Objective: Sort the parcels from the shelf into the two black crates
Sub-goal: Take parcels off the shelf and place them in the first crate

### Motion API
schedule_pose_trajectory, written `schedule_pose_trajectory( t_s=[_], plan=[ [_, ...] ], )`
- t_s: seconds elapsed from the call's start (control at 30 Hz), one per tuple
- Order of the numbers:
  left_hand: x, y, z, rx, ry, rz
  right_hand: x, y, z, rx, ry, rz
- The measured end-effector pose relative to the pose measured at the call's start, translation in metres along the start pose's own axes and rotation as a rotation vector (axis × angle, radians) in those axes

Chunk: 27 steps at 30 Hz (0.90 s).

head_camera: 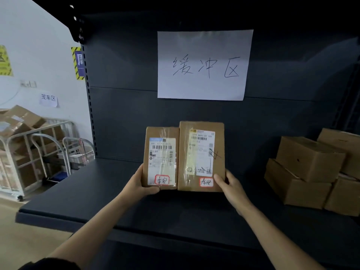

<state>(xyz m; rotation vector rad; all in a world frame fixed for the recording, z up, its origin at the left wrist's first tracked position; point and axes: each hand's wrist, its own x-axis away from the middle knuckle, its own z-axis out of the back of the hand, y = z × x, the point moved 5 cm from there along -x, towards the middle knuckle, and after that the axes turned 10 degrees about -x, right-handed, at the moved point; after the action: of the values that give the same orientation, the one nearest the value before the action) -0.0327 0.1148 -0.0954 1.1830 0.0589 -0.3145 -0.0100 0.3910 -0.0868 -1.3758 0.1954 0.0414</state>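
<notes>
Two brown cardboard parcels are held side by side above the dark shelf (97,191), label sides facing me. My left hand (139,185) grips the smaller left parcel (160,151) at its lower left corner, thumb on the front. My right hand (231,187) grips the taller right parcel (201,152) at its lower right corner. Each carries a white shipping label and a red-edged sticker with handwriting near the bottom. The two black crates are not in view.
Several plain cardboard boxes (309,168) are stacked at the shelf's right end. A white paper sign (202,65) hangs on the shelf's back panel. To the left stand metal cage trolleys (29,152) loaded with boxes, on a light floor.
</notes>
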Motion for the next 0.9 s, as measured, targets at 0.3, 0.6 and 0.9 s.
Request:
schedule_pose_trajectory(
  t_s=[0.3,0.6,0.9],
  plan=[
    [0.034,0.011,0.014,0.045,0.065,0.026,0.022,-0.022,-0.019,-0.107,-0.074,0.044],
    [0.084,0.017,0.033,0.038,0.189,0.047,0.038,-0.031,-0.042,-0.182,-0.182,0.077],
    [0.145,0.015,0.069,-0.006,0.339,0.096,0.054,-0.04,-0.094,-0.217,-0.331,0.103]
  ],
)
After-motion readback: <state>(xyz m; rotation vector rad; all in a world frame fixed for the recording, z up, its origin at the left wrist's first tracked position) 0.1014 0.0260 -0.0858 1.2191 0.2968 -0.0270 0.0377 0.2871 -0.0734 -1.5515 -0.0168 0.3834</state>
